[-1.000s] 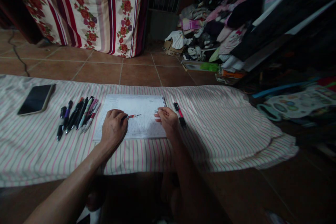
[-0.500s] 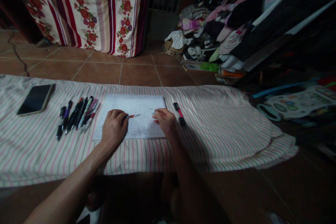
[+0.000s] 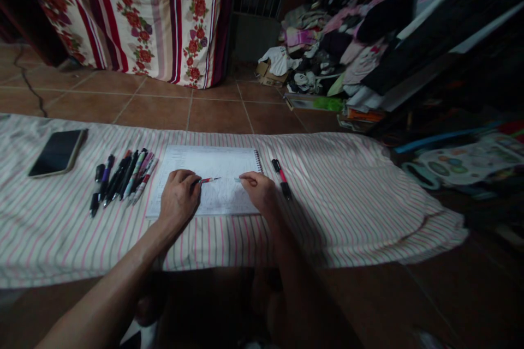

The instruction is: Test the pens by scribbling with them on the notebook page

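The person's right hand (image 3: 261, 190) had moved slightly lower toward the left hand (image 3: 178, 194) since the earlier frames, and its fingers, more spread a second before, had drawn into a narrow pinch. Between its fingertips it held a small pale piece (image 3: 237, 179), which pointed left over the page; what the piece was could not be told. The left hand had stayed curled on the spiral notebook (image 3: 213, 158), nearly closed, its thumb and forefinger gripping a slim red pen (image 3: 208, 180) whose tip pointed right, apart from the pale piece. The notebook lay open on the striped cloth (image 3: 347, 196), its coil on the right. Faint lines and writing covered the page, too small to read, and no brand could be made out on the pens. A black-and-pink pen (image 3: 282, 177) lay just right of the notebook. To its left were a group of pens (image 3: 131, 174) and, farther out, a phone (image 3: 57, 152) with a dark screen.
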`<state>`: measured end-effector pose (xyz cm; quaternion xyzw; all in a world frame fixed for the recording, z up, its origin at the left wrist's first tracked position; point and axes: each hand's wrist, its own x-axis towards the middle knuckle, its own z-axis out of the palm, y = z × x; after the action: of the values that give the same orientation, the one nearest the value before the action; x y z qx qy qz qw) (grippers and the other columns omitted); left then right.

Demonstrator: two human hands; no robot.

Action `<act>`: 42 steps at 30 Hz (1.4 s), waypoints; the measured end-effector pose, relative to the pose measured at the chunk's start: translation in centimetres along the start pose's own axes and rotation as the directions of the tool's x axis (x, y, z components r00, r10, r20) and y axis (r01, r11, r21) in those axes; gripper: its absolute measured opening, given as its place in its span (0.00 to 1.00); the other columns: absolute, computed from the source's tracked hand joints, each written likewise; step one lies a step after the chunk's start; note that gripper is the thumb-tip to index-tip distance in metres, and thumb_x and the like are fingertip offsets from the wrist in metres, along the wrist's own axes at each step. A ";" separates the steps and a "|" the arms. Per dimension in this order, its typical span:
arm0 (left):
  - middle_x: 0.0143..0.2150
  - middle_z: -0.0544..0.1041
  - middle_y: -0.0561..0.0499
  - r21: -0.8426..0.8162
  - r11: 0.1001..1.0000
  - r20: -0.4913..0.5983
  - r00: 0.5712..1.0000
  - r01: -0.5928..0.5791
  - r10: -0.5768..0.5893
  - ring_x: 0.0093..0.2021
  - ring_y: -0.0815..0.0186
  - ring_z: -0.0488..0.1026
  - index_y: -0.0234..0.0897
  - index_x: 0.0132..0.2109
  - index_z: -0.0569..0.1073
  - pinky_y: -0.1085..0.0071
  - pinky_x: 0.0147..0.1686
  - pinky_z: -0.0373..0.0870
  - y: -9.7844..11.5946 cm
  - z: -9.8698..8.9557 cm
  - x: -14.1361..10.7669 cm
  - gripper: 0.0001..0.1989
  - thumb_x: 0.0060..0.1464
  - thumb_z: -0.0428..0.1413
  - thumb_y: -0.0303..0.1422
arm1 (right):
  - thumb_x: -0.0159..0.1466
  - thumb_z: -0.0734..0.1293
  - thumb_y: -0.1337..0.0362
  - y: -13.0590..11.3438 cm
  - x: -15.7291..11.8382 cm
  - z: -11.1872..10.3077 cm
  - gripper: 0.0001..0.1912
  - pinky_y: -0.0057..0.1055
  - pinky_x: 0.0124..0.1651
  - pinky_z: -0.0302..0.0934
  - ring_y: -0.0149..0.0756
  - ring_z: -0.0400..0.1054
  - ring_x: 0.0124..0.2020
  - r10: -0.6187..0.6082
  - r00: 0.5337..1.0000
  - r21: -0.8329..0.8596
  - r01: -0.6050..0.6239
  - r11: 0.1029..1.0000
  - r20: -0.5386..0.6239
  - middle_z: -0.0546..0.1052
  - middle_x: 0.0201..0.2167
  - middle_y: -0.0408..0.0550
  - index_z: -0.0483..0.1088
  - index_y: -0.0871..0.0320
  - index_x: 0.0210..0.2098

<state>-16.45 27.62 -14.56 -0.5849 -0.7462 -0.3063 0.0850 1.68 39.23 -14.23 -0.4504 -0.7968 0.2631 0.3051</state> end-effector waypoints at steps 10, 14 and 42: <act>0.40 0.75 0.44 -0.007 1.000 0.009 1.000 0.018 -0.018 0.44 0.56 0.67 0.35 0.38 0.76 0.60 0.46 0.68 0.2 -0.1 0.0 0.10 0.55 0.50 0.30 | 0.55 0.63 0.72 -0.6 -0.5 -0.1 0.09 0.29 0.38 0.61 0.34 0.68 0.29 -0.030 0.999 -0.157 0.025 0.987 -0.029 0.74 0.30 0.46 0.73 0.56 0.30; 0.39 0.75 0.44 -0.012 1.000 0.006 1.000 0.011 -0.011 0.44 0.56 0.67 0.36 0.38 0.76 0.60 0.46 0.67 0.2 -0.1 0.0 0.10 0.55 0.50 0.31 | 0.55 0.62 0.72 -0.4 -0.4 -0.3 0.09 0.29 0.38 0.62 0.32 0.68 0.28 -0.003 1.000 -0.104 0.001 0.995 -0.019 0.74 0.31 0.46 0.72 0.56 0.32; 0.38 0.75 0.44 -0.028 1.000 -0.006 1.000 -0.011 0.011 0.42 0.57 0.67 0.33 0.38 0.75 0.60 0.43 0.68 0.2 0.1 0.1 0.09 0.57 0.51 0.31 | 0.58 0.64 0.66 -1.1 -0.2 0.1 0.06 0.28 0.33 0.63 0.28 0.64 0.22 -0.146 0.983 0.071 0.155 0.985 -0.115 0.73 0.29 0.46 0.72 0.58 0.33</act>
<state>-16.27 27.79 -14.55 -0.5893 -0.7383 -0.3180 0.0806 1.06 38.55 -13.56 -0.3900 -0.7994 0.2459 0.3851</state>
